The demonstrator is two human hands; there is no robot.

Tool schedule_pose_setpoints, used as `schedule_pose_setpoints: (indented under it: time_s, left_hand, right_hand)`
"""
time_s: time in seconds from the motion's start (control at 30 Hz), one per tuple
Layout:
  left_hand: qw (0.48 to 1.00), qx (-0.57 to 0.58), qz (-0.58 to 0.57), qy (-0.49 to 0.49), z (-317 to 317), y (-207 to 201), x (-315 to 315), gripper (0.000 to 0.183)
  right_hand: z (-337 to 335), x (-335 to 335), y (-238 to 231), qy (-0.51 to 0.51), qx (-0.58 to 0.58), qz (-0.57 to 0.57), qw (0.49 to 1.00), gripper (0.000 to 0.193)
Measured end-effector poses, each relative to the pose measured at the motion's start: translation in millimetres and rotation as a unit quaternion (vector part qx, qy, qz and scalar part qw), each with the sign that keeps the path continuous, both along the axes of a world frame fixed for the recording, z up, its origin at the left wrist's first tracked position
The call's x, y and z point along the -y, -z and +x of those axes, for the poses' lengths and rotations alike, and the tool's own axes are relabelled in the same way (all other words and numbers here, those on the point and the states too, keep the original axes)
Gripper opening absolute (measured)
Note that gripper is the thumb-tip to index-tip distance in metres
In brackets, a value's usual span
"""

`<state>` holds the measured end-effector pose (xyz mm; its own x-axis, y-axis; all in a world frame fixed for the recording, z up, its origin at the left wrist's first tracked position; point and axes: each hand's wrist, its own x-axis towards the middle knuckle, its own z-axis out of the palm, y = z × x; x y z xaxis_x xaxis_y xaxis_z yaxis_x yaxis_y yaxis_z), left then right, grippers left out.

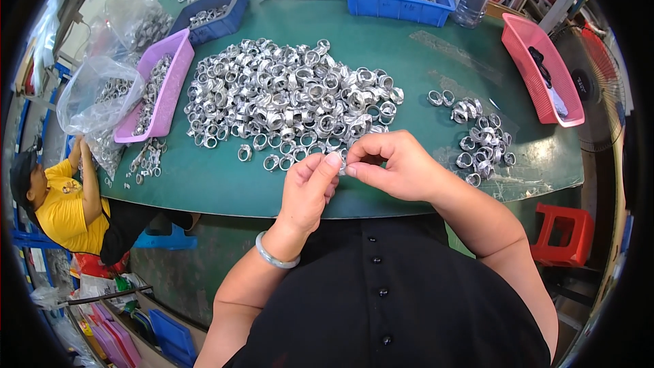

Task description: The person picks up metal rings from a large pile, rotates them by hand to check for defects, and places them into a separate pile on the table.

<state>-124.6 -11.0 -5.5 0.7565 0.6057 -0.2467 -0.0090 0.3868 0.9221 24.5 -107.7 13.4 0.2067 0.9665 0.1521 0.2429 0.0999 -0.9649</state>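
My left hand (308,189) pinches a small silver metal ring (343,159) between thumb and fingers, above the front edge of the green table. From the other side my right hand (398,165) is closed, its thumb and forefinger tips at the same ring. Part of that ring is hidden behind the fingertips. Just beyond my hands lies a large heap of similar silver rings (286,88), with several loose ones along its near side. A smaller group of rings (485,143) is spread on the table to the right of my right hand.
On the left stand a pink basket (178,48) of metal parts and clear plastic bags (99,99). Blue bins (402,10) hold rings at the back. A pink basket (531,61) and a fan (591,85) are at right. A person in yellow (71,208) sits at left.
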Motion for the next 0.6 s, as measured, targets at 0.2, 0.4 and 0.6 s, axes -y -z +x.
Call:
schedule_pose_setpoints:
  time_s: [0.2, 0.4, 0.6]
  left_hand:
    - [0.999, 0.021, 0.033, -0.003, -0.5, 1.0, -2.5, 0.031]
    - [1.0, 0.011, -0.02, 0.007, -5.6, 5.2, -0.3, 0.035]
    - [0.985, 0.052, -0.162, 0.038, -5.4, 2.3, -1.0, 0.046]
  right_hand:
    - [-0.4, -3.5, -3.5, 0.0, 0.003, 0.009, 1.0, 0.007]
    - [-5.2, -2.8, -8.6, -0.005, -0.037, -0.059, 0.998, 0.005]
    - [-6.3, -5.1, 0.5, 0.002, -0.118, 0.009, 0.993, 0.013]
